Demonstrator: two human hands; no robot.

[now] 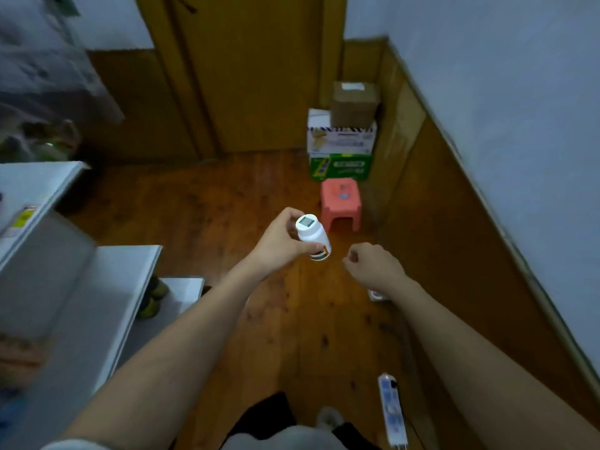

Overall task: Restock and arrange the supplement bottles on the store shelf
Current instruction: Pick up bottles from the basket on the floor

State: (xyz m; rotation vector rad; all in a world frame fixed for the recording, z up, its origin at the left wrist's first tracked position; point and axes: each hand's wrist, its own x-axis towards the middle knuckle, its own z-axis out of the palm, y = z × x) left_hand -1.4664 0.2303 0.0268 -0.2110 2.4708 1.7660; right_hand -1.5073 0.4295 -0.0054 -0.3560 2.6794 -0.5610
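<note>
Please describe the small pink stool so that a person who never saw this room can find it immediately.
Look to the far corner where the wooden door meets the right wall; a stack of cartons stands there. The pink stool sits on the wooden floor directly in front of that stack. It is the only pink, legged thing there; its neighbours are boxes.

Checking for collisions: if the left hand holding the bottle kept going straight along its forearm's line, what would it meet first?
Probably the pink stool. The left hand, gripping the white bottle, points up-right toward it; the air between looks free, though depth is unclear.
</note>
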